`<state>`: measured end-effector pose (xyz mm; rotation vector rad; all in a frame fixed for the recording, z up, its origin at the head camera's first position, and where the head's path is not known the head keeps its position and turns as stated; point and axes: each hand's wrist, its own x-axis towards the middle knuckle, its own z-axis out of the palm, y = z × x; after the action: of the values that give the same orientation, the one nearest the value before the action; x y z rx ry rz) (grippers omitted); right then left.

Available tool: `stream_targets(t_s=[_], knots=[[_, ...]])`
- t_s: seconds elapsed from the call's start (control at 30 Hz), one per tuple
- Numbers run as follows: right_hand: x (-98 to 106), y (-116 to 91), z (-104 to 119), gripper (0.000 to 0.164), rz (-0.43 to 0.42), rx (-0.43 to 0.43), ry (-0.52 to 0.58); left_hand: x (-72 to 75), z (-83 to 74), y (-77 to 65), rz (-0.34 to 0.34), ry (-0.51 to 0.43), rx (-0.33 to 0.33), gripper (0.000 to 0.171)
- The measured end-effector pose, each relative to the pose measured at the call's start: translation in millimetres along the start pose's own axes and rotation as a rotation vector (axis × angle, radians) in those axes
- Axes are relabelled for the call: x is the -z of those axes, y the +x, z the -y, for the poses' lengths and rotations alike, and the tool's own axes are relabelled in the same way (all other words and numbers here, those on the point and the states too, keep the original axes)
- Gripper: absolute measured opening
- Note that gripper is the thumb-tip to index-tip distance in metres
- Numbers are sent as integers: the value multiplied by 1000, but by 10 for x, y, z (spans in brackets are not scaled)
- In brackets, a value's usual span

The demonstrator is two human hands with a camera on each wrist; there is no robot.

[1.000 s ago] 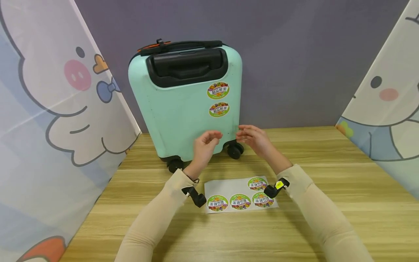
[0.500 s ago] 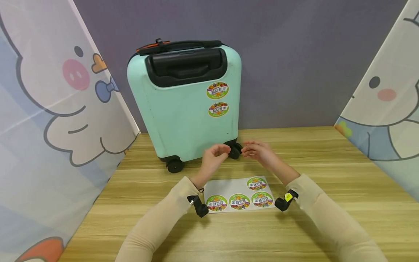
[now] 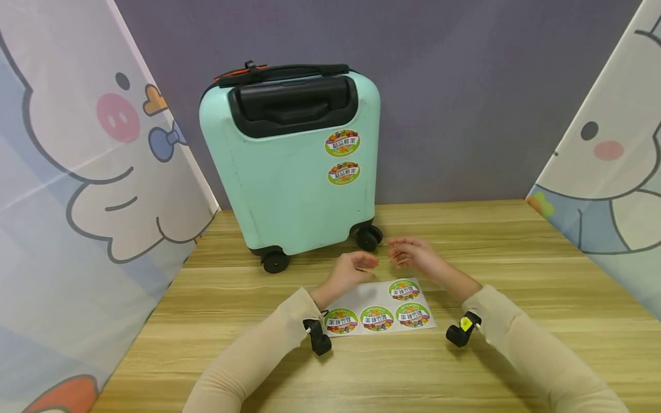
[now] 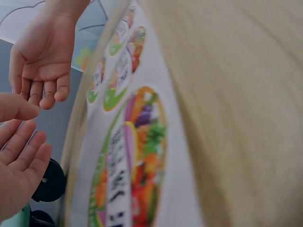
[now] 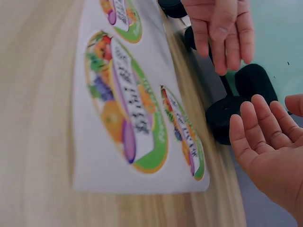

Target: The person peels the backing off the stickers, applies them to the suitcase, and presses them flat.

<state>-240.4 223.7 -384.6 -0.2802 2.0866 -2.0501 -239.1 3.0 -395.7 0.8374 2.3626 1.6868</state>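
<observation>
My left hand [image 3: 347, 276] hovers over the upper left of a white sticker sheet [image 3: 361, 293], its fingers relaxed and holding nothing. Facing it, my right hand [image 3: 417, 256] hangs above the table just behind the sheet's right end, fingers loosely bent and bare. Both palms show without anything in them in the wrist views. Several oval fruit stickers [image 3: 377, 318] lie on the sheet, one at its back right and a row along the front. Behind the hands stands a mint-green suitcase [image 3: 289, 189]; two matching fruit stickers [image 3: 343, 172] are on its right side, one above the other.
The suitcase stands upright on black wheels [image 3: 368, 238] on a wood-grain table [image 3: 392, 373]. A grey wall [image 3: 465, 115] rises behind it. Cartoon-printed panels [image 3: 62, 201] close off the left and right sides.
Both hands have come down and toward me, from in front of the suitcase's lower right to the sticker sheet. The suitcase and sheet have stayed in place.
</observation>
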Motion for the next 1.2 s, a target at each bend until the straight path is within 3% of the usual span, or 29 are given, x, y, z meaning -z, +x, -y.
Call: stream_targets(t_s=[0.2, 0.73, 1.03, 1.2], knots=[[33, -68, -52, 45, -2, -28, -61, -19, 54, -9, 88, 14, 31, 40], [102, -210, -44, 36, 57, -53, -389, -88, 88, -7, 242, 269, 93, 58], [85, -275, -19, 31, 55, -20, -513, -89, 87, 26, 262, 304, 90, 57], [99, -265, -48, 27, 63, 81, -630, -90, 70, 31, 258, 293, 98, 56]])
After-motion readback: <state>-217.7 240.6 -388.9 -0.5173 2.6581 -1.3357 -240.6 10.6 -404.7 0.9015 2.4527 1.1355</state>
